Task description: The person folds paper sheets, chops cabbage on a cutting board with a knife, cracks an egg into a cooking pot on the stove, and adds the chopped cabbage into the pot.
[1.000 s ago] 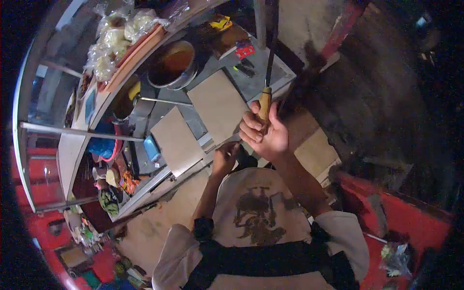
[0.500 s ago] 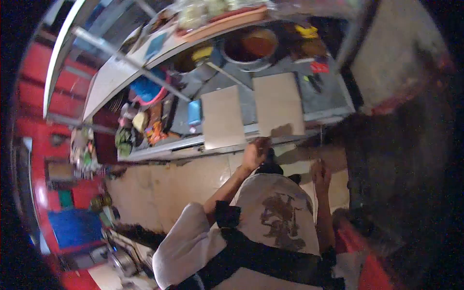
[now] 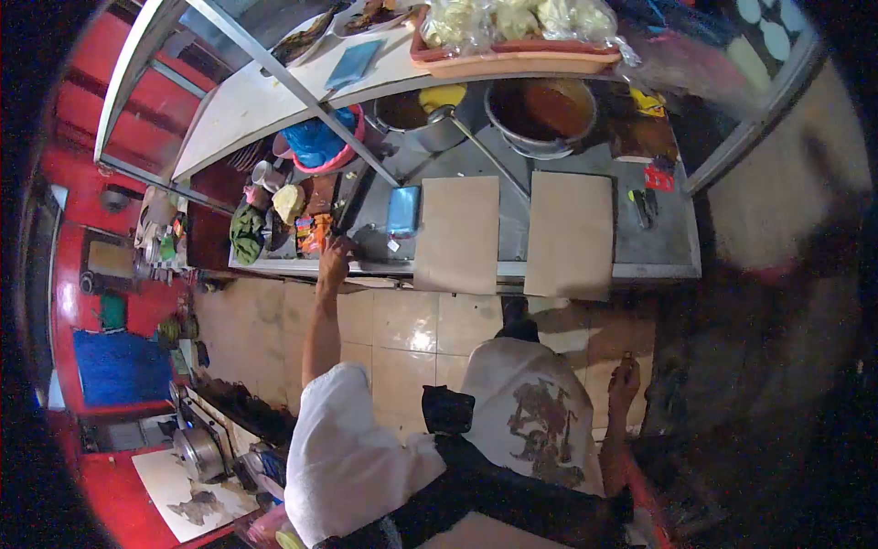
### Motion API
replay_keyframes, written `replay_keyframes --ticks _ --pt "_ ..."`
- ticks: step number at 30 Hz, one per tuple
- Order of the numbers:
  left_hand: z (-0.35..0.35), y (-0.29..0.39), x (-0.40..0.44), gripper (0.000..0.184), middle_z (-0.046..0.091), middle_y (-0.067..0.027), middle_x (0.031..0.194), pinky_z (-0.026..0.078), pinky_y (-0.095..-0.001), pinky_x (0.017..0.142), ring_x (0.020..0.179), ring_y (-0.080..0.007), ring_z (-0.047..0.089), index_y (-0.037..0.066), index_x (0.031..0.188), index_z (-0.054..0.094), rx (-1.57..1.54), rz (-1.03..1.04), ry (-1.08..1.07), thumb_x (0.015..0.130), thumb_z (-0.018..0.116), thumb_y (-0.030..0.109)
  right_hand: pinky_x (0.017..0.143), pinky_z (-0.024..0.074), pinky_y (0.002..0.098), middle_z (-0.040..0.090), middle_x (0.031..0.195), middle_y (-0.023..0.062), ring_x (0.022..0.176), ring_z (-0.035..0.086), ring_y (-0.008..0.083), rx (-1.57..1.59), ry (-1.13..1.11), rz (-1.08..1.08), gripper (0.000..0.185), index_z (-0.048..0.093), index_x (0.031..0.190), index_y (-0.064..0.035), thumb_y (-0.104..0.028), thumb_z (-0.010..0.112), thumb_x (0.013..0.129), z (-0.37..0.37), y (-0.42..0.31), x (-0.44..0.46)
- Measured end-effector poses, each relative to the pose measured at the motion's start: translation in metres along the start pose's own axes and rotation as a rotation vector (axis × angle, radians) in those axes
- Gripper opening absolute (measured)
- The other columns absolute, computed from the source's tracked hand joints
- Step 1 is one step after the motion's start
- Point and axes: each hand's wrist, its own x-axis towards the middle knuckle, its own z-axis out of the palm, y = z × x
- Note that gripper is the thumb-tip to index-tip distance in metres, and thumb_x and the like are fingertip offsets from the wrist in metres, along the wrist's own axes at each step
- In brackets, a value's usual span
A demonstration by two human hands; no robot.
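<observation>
My left hand (image 3: pixel 337 258) reaches over the counter's front edge, fingers partly spread, right beside some orange packets (image 3: pixel 314 233). Whether its fingertips touch them is hard to tell. My right hand (image 3: pixel 625 380) hangs low at my right side with curled fingers; a small pale spot shows at the fingertips, too small to name. On the counter lie two sheets of brown paper, a left sheet (image 3: pixel 459 233) and a right sheet (image 3: pixel 569 233), both jutting over the front edge. A blue plastic pack (image 3: pixel 403 211) is left of them.
Behind the sheets stand a pot of reddish-brown food (image 3: pixel 590 135) and a pot (image 3: pixel 439 137) with a ladle (image 3: pixel 485 151) lying across. An orange tray (image 3: pixel 521 62) of bagged food is on the shelf. A green bundle (image 3: pixel 246 234) lies left; a metal pot (image 3: pixel 200 455) stands lower left.
My left hand has moved left, from in front of the brown sheets to the orange packets. My right hand stays low at my side. The camera view has shifted, so the counter appears farther right.
</observation>
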Motion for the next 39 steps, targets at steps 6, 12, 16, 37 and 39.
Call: replay_keyframes --ticks 6,12,16,37,39 --pt "-0.003 0.016 0.001 0.013 0.06 -0.0108 0.085 0.041 -0.0435 0.078 0.09 -0.0289 0.055 0.004 0.092 0.055 -0.187 -0.008 0.199 0.08 0.053 0.007 0.038 0.0276 0.0193 0.044 0.062 -0.0024 0.045 0.035 0.0013 -0.038 -0.005 -0.123 0.027 0.053 0.105 -0.0072 -0.031 0.046 0.095 0.014 -0.016 0.01" --pt "0.046 -0.025 0.003 0.015 0.061 -0.0164 0.088 0.045 -0.0432 0.07 0.082 -0.0368 0.057 0.005 0.095 0.055 -0.529 -0.497 0.274 0.081 0.051 0.004 0.039 0.029 0.0192 0.045 0.063 -0.0019 0.046 0.036 0.0017 0.133 0.074 0.038 0.031 0.053 0.108 -0.0052 -0.033 0.048 0.094 0.022 -0.015 0.0" --pt "0.058 -0.018 0.034 0.02 0.061 -0.0197 0.091 0.045 -0.0453 0.071 0.085 -0.037 0.058 0.002 0.096 0.057 -0.299 -0.407 0.304 0.081 0.055 0.014 0.042 0.0301 0.0188 0.045 0.063 -0.0029 0.05 0.037 0.0013 -0.157 0.152 -0.142 0.029 0.055 0.104 -0.0041 -0.03 0.048 0.094 0.018 0.012 0.005" --pt "0.058 0.495 0.181 0.048 0.047 -0.0133 0.128 0.035 -0.0477 0.096 0.12 -0.0327 0.04 0.011 0.121 0.052 -0.473 0.533 -0.036 0.082 0.055 0.039 0.066 0.0504 0.0344 0.064 0.088 0.0141 0.074 0.064 0.0275 -0.532 0.135 -0.268 0.028 0.06 0.104 -0.007 -0.019 0.064 0.079 0.039 -0.092 -0.078" --pt "0.075 0.502 0.191 0.048 0.047 -0.0076 0.13 0.033 -0.0478 0.097 0.121 -0.0299 0.039 0.021 0.123 0.051 -0.322 0.545 -0.051 0.081 0.054 0.045 0.067 0.0501 0.0377 0.064 0.088 0.0141 0.076 0.063 0.0295 -0.561 0.089 -0.122 0.026 0.06 0.103 -0.008 -0.021 0.061 0.081 0.038 -0.105 -0.071"
